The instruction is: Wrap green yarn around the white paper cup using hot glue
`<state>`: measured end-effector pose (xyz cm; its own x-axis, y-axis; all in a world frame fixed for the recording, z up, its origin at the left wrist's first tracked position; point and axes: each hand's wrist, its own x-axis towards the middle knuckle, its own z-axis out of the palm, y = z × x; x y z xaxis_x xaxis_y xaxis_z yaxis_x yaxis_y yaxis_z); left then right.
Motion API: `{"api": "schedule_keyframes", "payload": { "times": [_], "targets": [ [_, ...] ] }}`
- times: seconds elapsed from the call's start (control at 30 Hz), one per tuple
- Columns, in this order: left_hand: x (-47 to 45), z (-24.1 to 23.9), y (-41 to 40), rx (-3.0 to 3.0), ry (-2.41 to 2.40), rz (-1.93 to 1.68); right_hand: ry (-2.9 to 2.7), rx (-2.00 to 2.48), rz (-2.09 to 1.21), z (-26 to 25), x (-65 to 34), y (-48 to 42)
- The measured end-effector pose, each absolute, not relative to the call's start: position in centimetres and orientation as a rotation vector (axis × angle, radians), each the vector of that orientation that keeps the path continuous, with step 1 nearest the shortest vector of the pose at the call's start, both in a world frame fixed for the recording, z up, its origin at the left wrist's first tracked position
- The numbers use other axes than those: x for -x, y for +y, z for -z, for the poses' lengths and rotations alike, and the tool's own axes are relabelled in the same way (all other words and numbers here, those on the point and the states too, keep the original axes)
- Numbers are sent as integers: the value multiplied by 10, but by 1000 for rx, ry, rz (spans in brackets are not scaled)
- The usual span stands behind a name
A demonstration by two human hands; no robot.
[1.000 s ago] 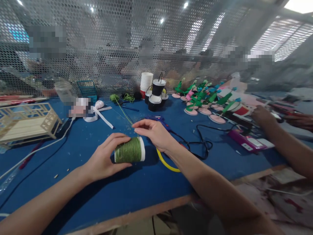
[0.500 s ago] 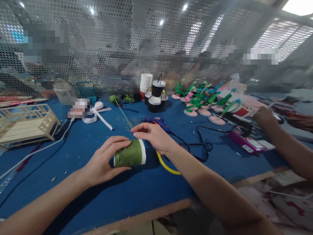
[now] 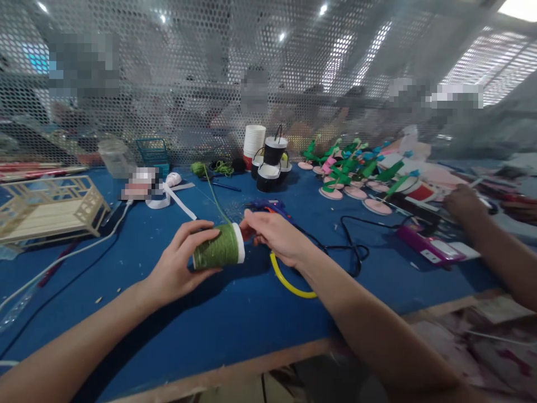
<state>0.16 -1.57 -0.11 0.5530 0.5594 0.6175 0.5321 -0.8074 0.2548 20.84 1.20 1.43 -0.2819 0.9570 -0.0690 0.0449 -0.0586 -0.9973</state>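
Note:
My left hand [image 3: 178, 268] grips a cup wrapped in green yarn [image 3: 218, 249], held on its side just above the blue table [image 3: 210, 330]. My right hand [image 3: 277, 235] is at the cup's white rim end, fingers curled against it. A strand of green yarn [image 3: 213, 196] runs from the cup back to a small green yarn ball [image 3: 197, 168] near the mesh wall. A yellow ring [image 3: 289, 280] lies under my right wrist.
A blue glue gun [image 3: 268, 207] with a black cable [image 3: 352, 246] lies behind my right hand. Black-and-white cups [image 3: 271, 162] and pink-based green paper crafts [image 3: 352, 173] stand further back. A wooden model [image 3: 46, 207] sits at the left. Another person's arm [image 3: 495, 246] reaches in from the right.
My right hand came down from above the cup to its rim end. The cup tilted and rose slightly in my left hand.

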Motion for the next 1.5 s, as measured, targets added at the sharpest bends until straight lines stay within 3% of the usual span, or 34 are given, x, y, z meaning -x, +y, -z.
{"api": "schedule_keyframes", "payload": {
  "times": [0.17,0.5,0.77,1.17,1.5],
  "targets": [
    [-3,5,-16,-2705,897,-1094,-1272,983,-1691,-13,-200,2],
    [-9,-3,-14,-1854,1156,-963,-1655,1024,-1306,-12,-198,-9],
    [-11,-5,-19,-1948,1146,-870,-1615,1130,-1061,-7,-204,2],
    [-12,-5,-20,-2102,1081,-717,-1614,1014,-1440,-18,-190,12],
    [-13,-2,-21,-2144,1074,-745,-1938,1212,-1196,-47,-176,12]
  ]
}}
